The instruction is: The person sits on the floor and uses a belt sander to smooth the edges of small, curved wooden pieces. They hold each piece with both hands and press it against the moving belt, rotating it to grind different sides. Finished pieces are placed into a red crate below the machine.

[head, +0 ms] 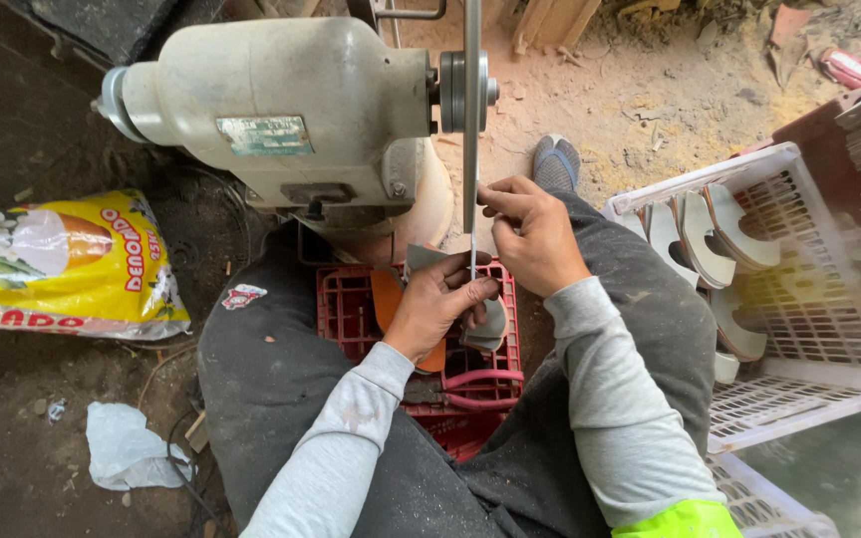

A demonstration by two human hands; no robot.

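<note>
A dusty workshop floor point(650, 110) lies below us. Our left hand point(435, 304) closes its grip on a grey curved sole piece point(490, 324), pressing it against the bench motor's point(281, 105) thin vertical belt point(471, 120) above a red crate point(351, 299). Our right hand point(535, 234) pinches that belt; a white crate point(829, 329) of similar pieces stands just beside us.

Soft daylight, sharp focus, bowed edges

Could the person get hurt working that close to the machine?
Maybe. Both the left hand and right hand hold a thin grey piece right against the belt of the motor, so fingers could get nipped or scraped if it is running. The hands are bare, and the long sleeves sit near the belt and might catch.
</note>
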